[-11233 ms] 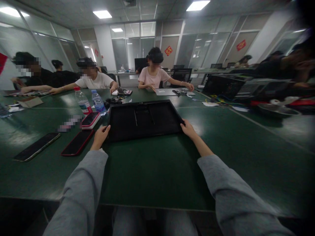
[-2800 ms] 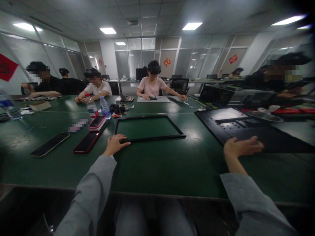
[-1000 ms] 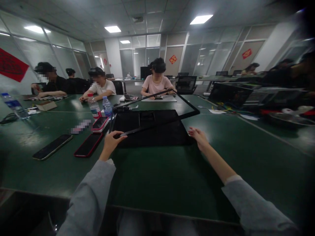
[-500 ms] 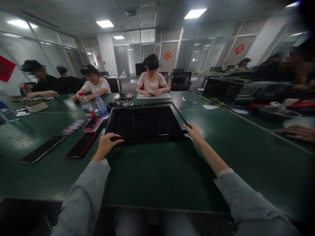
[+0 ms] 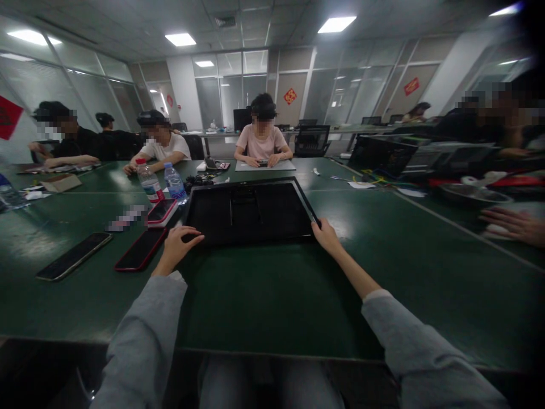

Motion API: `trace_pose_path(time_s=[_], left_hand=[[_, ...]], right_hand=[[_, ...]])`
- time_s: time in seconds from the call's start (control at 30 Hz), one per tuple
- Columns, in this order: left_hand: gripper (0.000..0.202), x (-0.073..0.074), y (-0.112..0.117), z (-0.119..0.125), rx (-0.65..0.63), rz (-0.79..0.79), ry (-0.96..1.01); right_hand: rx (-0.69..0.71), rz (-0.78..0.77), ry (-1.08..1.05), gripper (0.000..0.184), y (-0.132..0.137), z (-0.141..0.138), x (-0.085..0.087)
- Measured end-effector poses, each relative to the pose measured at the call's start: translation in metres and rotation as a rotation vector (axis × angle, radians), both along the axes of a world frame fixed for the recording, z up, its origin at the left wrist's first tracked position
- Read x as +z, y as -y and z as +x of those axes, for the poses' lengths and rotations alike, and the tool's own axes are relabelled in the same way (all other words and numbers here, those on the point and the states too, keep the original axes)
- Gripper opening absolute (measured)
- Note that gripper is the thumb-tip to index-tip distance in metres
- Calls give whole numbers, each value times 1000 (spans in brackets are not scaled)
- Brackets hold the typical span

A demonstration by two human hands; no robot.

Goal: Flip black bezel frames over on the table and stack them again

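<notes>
A: Location of the flat black rectangular panel [image 5: 251,210]?
B: It lay on the dark green table [image 5: 272,295]; it looked light and bendy, so opposite edges suited it.
A: Hands?
B: Left hand [image 5: 179,245] rested open on one near corner; right hand [image 5: 327,234] touched the other, grip unclear.

No legible text; red wall signs [image 5: 290,95] and bottle labels [image 5: 149,185] too small, too blurry.

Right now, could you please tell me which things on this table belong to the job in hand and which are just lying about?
In hand: black panel, flat on the table; left hand on its near left corner; right hand at its near right corner.
Lying about: red-cased phone; dark phone; phone on a pink box; red-capped bottle; blue-capped bottle.
</notes>
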State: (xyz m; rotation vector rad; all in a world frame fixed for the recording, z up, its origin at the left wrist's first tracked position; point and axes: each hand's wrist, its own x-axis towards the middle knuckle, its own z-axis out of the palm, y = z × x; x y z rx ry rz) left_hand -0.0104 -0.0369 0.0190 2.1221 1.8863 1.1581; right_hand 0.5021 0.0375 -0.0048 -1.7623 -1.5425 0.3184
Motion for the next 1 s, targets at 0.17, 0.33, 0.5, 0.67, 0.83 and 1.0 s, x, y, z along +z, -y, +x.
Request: trace_pose_path(time_s=[0.17,0.33,0.5,0.67,0.83,1.0], left_hand=[[41,-8,-5,-9,312,66,101],[62,-23,-11,-7,392,-151,69],[57,-27,-20,-5,381,-236,21],[63,-25,-23,1,366,-294,-27],[63,-26,-27,11,361,-311,-56],[60,-22,-34,22,364,-302,-43]], right_hand=[[-7,-32,31,28,-1,-1,1],[39,-100,148,22,0,4,9],[106,-126,311,21,3,12,14],[83,-117,373,29,3,13,11],[18,-157,374,37,-5,17,7],[-15,-158,362,37,-11,25,2]])
